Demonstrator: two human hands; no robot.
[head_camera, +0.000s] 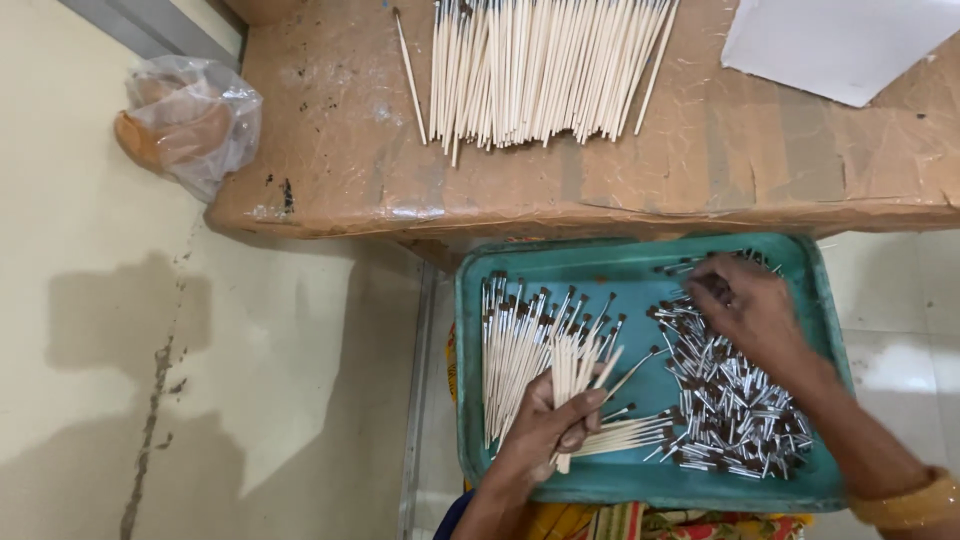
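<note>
Bench (330, 150) fills upper frame, a row of bare sticks (540, 65) lying on it, long axes running top to bottom. Below it, green tray (640, 485) at lower centre-right. Pile of small metal caps (735, 410) in tray's right half, directly beneath right hand (750, 310), whose fingers are curled down into the pile's upper end; actual pinch hidden. Left hand (545, 430), lower centre, is closed around a bundle of sticks (572, 365), pointing up-frame, just left of the caps. Capped sticks (515, 350) lie further left.
</note>
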